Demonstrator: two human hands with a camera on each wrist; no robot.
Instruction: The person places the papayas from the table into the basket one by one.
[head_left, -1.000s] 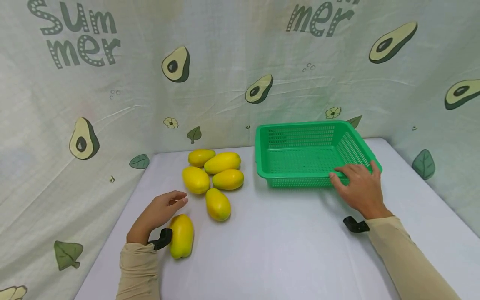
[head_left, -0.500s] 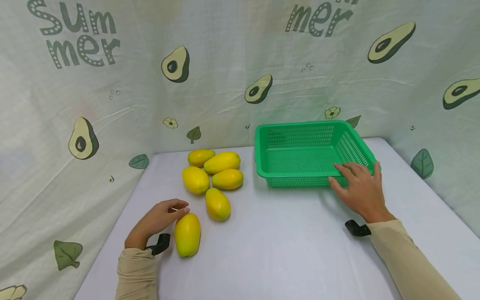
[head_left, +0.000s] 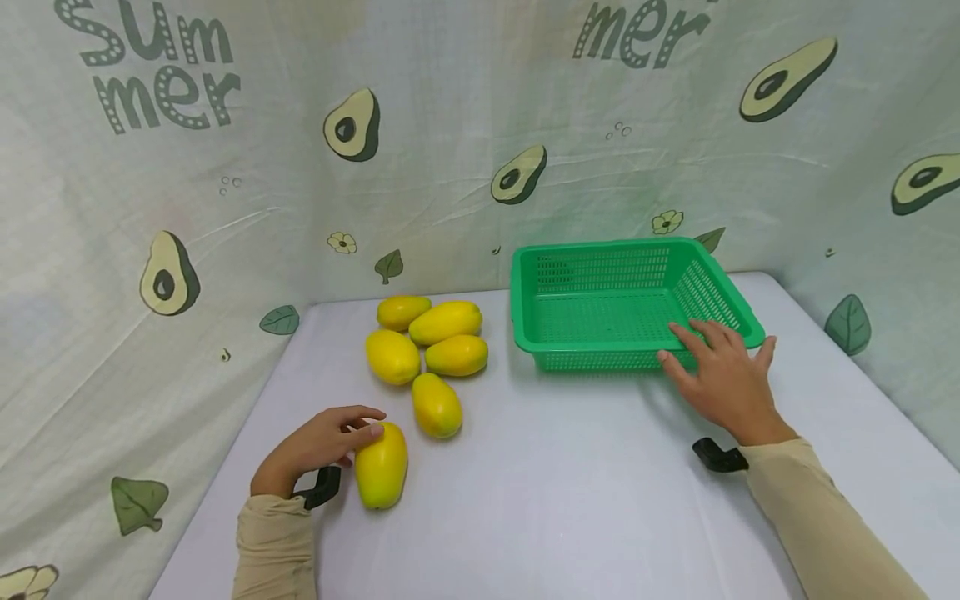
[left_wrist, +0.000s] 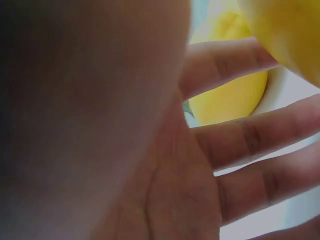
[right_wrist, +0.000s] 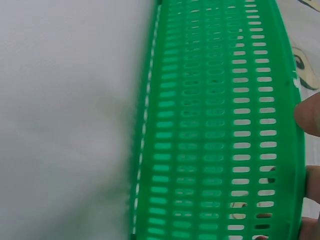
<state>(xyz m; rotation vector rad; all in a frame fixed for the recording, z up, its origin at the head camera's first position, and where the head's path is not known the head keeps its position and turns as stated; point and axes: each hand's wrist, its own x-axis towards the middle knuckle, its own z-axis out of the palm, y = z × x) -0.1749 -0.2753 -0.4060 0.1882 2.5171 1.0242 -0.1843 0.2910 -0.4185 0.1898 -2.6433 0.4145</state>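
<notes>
Near the front left of the table lies a papaya-like fruit (head_left: 381, 468), yellow with a greenish near end. My left hand (head_left: 321, 442) is at its far left side, thumb and fingertips touching its upper end. In the left wrist view the fingers (left_wrist: 260, 135) are spread and fairly straight, with yellow fruit beyond them. My right hand (head_left: 723, 383) rests on the front right rim of a green plastic basket (head_left: 585, 348), fingers spread over the edge. The right wrist view has the fingertips (right_wrist: 309, 116) at the rim of the slotted wall (right_wrist: 215, 125).
Several similar yellow fruits (head_left: 393, 357) lie grouped at the back left of the white table (head_left: 555, 483), one of them (head_left: 437, 406) closest to my left hand. Behind the table hangs a printed cloth (head_left: 442, 125). Black wrist mounts (head_left: 720, 456) sit under both wrists.
The near fruit has shifted right and slightly away from me, and my left hand has come down onto its upper end. My right hand's fingers have spread a little at the basket rim.
</notes>
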